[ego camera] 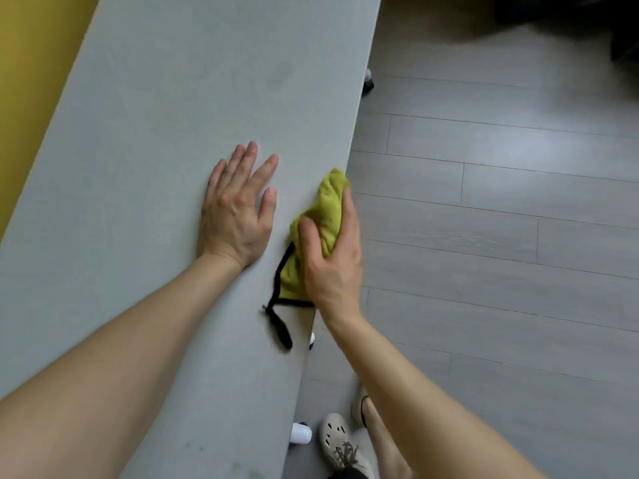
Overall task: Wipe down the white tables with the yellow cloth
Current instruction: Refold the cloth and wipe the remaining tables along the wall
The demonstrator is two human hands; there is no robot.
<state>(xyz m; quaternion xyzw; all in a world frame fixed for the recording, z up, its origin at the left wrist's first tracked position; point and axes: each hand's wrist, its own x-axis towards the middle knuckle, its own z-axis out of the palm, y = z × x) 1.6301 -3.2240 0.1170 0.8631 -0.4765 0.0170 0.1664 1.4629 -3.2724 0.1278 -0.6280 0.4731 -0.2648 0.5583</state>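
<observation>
Table (155, 133): long pale top, seen running diagonally from lower left to upper right. Grey plank floor (501, 219) is seen to its right, yellow wall (31, 81) along its far left side.

Both forearms are extended forward from the bottom of the frame, bare.

Left hand (238, 205): laid flat, palm down on the tabletop, fingers straight and slightly spread, nothing held. It is placed just left of the cloth, not touching it.

Right hand (332, 257): positioned at the table's right edge, curled round the cloth (325, 205). Thumb is pressed on top of the fabric; the fingers are wrapped down the outer side, past the edge.

Cloth: yellow-green, bunched, pinned against the table's right edge under the right hand. One end is pushed out ahead of the fingertips; the rear part is spread on the top by the wrist.

Black trim and a hanging loop (280, 326) are trailed on the tabletop behind the cloth.

Below the edge: a pale shoe (340, 444) and a white caster (301, 433) are visible on the floor.
</observation>
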